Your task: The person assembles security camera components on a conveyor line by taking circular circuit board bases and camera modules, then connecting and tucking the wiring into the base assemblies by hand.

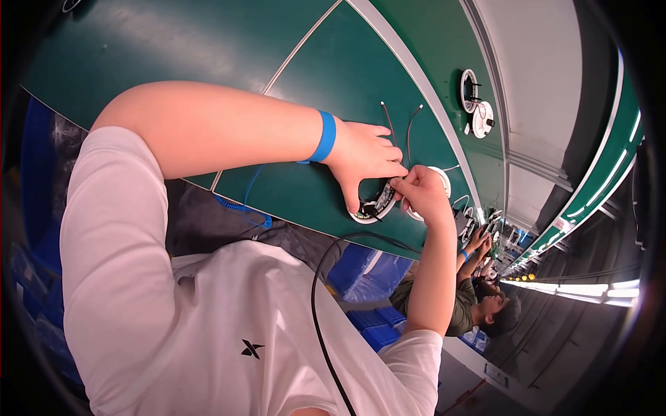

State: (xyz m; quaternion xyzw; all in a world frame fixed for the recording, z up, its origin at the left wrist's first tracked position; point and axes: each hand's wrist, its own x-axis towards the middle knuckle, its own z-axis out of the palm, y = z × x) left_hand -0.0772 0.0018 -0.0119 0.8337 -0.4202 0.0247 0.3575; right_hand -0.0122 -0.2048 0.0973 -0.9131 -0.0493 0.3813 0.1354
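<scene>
A round white housing (pixel 378 213) with a dark inside and a small circuit board lies on the green table (pixel 319 83). My left hand (pixel 368 154), with a blue band at its wrist, holds the housing, thumb on the near rim and fingers across the far side. Over the board's right end, my right hand (pixel 424 193) has thumb and forefinger pinched together; what is between them is too small to make out. Two thin dark wires (pixel 393 123) with small white plugs stretch away beyond my fingers. Partly behind my right hand sits another round white part (pixel 442 182).
Two round white parts (pixel 482 119) lie on a green surface past the pale rail. A blue coiled cord (pixel 239 206) hangs at the table's near edge, and a black cable (pixel 316 277) crosses before me. At right, a co-worker's hands (pixel 477 243) are among other parts.
</scene>
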